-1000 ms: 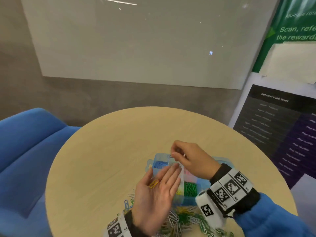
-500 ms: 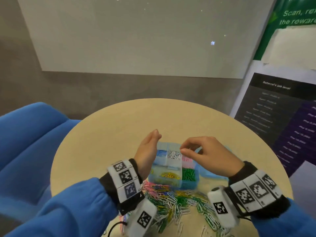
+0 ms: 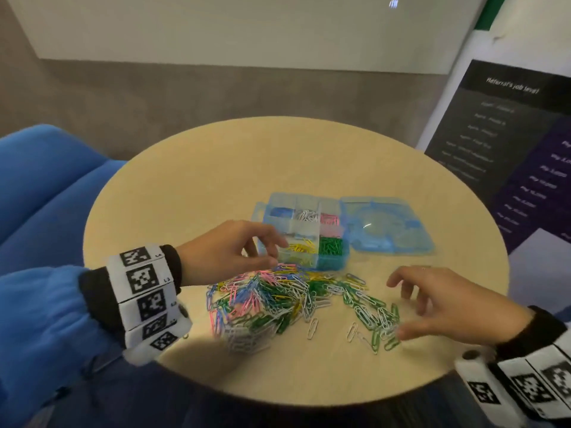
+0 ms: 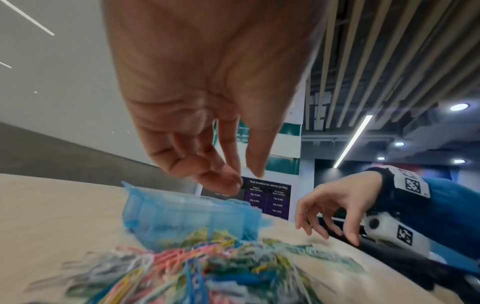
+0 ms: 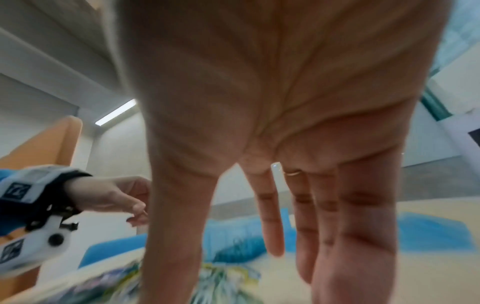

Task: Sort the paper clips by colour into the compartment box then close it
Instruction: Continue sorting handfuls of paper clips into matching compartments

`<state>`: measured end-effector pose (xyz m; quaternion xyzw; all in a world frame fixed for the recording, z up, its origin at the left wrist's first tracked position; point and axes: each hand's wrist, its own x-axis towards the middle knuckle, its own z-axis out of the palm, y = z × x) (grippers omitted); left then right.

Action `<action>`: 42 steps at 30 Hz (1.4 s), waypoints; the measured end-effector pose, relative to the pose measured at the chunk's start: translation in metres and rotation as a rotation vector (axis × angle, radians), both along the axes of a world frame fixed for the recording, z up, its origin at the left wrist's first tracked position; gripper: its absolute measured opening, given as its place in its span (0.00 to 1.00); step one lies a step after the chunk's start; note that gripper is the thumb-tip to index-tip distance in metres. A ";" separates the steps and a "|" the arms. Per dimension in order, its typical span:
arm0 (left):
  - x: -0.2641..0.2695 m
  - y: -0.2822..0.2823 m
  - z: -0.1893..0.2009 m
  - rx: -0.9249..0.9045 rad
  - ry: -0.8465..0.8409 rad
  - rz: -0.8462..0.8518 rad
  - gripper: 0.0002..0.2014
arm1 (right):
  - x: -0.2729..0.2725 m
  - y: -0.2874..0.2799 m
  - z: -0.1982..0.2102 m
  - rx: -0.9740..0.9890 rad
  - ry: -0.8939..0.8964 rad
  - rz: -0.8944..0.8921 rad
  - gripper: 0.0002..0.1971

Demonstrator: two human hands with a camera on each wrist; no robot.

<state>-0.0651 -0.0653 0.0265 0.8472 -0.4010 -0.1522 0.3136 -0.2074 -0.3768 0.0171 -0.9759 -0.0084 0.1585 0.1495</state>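
Now both hands have left the compartment box (image 3: 304, 234) for the paper-clip pile (image 3: 278, 299); left hand (image 3: 230, 251) loosely curled, right hand (image 3: 448, 307) spread, both empty; next pick starting.

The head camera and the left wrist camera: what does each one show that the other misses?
Only the head view shows inside the compartment box: blue, white, pink, yellow and green clips already sorted, its lid lying open beside it, and the whole round table.

Only the left wrist view shows the left hand from beneath, palm and loosely curled fingers above the box's near wall, plus the ceiling lights.

Both show the box, the mixed pile of paper clips and the right hand, fingers spread, at the pile's right side.
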 end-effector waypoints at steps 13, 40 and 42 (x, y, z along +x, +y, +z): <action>-0.082 -0.014 -0.036 0.262 0.083 -0.366 0.14 | 0.021 0.028 -0.025 0.038 -0.085 0.009 0.24; -0.091 -0.042 -0.056 0.017 -0.052 -0.179 0.23 | 0.054 0.070 -0.027 -0.087 -0.205 0.128 0.21; -0.090 -0.038 -0.055 -0.051 -0.021 -0.124 0.20 | 0.055 0.071 -0.027 -0.083 -0.217 0.119 0.18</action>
